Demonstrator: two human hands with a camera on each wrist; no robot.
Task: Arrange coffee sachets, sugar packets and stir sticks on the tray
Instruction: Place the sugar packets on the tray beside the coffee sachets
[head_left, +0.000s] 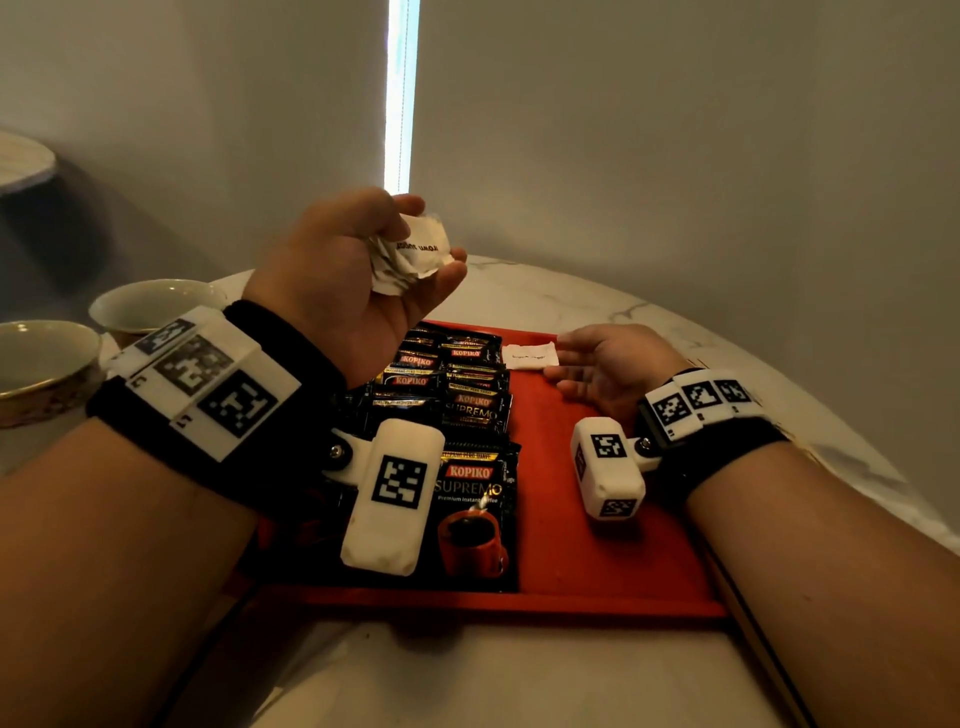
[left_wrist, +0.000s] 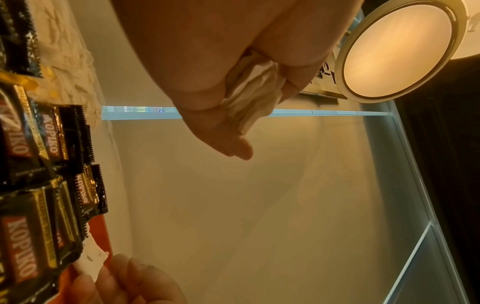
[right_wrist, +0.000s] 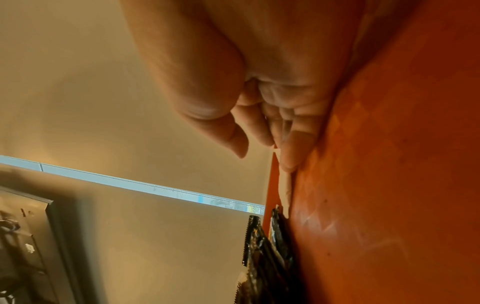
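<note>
A red tray (head_left: 597, 545) lies on the table in front of me. Black Kopiko coffee sachets (head_left: 467, 410) overlap in rows on its left half, also seen in the left wrist view (left_wrist: 23, 144). My left hand (head_left: 431, 239) is raised above the tray's far left corner and grips a crumpled bunch of white sugar packets (head_left: 415, 249), which show between thumb and fingers (left_wrist: 249, 96). One white sugar packet (head_left: 530, 356) lies flat at the tray's far end. My right hand (head_left: 563, 364) rests on the tray, its straight fingers touching that packet's right edge (left_wrist: 91, 261).
Two gold-rimmed cups (head_left: 156, 306) (head_left: 41, 364) stand left of the tray on the round marble table (head_left: 649, 312). A thin wooden-looking strip (head_left: 753, 623) runs along the tray's right side. The wall is close behind the table. The tray's right half is bare red.
</note>
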